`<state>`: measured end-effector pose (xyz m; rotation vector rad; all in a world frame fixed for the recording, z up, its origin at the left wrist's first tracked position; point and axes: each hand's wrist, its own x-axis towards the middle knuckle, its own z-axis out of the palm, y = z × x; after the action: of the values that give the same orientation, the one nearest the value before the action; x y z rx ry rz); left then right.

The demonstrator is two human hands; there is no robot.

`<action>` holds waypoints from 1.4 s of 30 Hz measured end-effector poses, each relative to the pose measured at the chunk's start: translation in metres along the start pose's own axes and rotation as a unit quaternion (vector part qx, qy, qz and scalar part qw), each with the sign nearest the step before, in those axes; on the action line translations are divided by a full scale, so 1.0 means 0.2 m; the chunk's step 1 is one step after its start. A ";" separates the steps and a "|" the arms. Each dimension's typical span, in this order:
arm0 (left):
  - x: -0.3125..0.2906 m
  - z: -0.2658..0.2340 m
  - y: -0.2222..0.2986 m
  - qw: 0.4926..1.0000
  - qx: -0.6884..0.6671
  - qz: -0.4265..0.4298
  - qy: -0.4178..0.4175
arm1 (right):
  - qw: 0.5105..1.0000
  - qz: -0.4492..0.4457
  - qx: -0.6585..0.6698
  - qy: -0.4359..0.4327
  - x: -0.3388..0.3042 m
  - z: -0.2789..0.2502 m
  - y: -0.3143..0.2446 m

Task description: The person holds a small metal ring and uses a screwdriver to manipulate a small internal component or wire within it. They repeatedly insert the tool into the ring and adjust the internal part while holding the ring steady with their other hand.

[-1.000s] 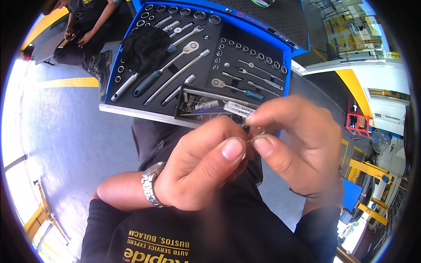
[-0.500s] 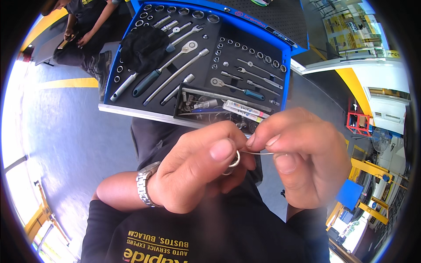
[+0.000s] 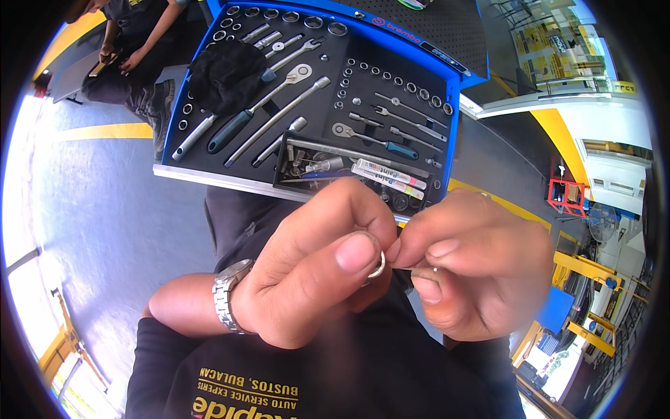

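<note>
My left hand (image 3: 314,269), a metal watch on its wrist, is closed with the thumb pressed against the curled fingers. Between them it pinches a small shiny metal ring (image 3: 378,267), mostly covered by the thumb and fingers. Right beside it, my right hand (image 3: 481,262) is closed, with thumb and fingertips on a thin metal wire (image 3: 417,268). Only a short piece of that wire shows, running toward the ring; whether it is joined to the ring I cannot tell. The fingertips of both hands meet or nearly meet.
Beyond my hands stands a blue tool drawer (image 3: 457,105) with sockets, ratchets (image 3: 300,73) and extension bars. A black cloth (image 3: 227,77) lies on it. At its near edge a small black tray (image 3: 281,164) holds paint markers (image 3: 387,174) and loose parts. A person (image 3: 132,52) sits far left.
My right hand has moved left and slightly down, its fingers closing nearer the left hand. Less of the wire and of the ring shows now.
</note>
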<state>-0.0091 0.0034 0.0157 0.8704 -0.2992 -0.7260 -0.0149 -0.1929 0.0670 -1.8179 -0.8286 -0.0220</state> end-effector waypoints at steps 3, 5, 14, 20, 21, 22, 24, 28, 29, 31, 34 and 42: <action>0.00 0.01 -0.01 1.000 -0.013 0.019 0.016 | 0.998 -0.005 0.020 0.064 -0.02 0.07 0.02; 0.00 0.01 -0.02 0.999 -0.014 0.033 0.026 | 0.997 -0.002 0.002 0.076 -0.03 0.08 0.01; 0.00 0.01 -0.03 0.999 -0.014 0.044 0.022 | 0.990 -0.025 -0.118 0.070 -0.03 0.07 0.00; 0.00 0.01 -0.02 0.999 -0.025 0.022 0.009 | 0.983 -0.060 -0.093 0.149 -0.06 0.11 0.04; 0.00 0.00 -0.02 1.000 -0.022 0.018 0.005 | 0.982 -0.063 -0.085 0.156 -0.06 0.11 0.04; 0.00 0.00 -0.03 0.999 -0.018 0.025 0.014 | 0.981 -0.065 -0.078 0.163 -0.06 0.12 0.05; -0.01 0.01 -0.05 0.999 -0.009 0.038 0.031 | 0.983 -0.060 -0.067 0.162 -0.05 0.13 0.05; 0.00 0.00 -0.04 0.998 0.001 0.045 0.044 | 0.985 -0.043 -0.068 0.154 -0.05 0.12 0.02; 0.00 0.00 -0.04 0.998 -0.004 0.043 0.039 | 0.984 -0.043 -0.083 0.155 -0.05 0.12 0.02; 0.00 0.00 -0.05 0.997 -0.028 0.064 0.021 | 0.983 -0.045 -0.105 0.146 -0.04 0.10 0.00; 0.00 0.00 -0.06 0.995 -0.048 0.082 0.005 | 0.985 -0.038 -0.114 0.123 -0.03 0.08 0.00; 0.01 -0.01 -0.06 0.998 -0.040 0.047 -0.017 | 0.979 -0.011 -0.147 0.138 -0.02 0.10 -0.05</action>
<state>-0.0123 -0.0026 0.0055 0.7640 -0.3370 -0.6606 -0.0302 -0.1776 0.0648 -2.0234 -0.6732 -0.4214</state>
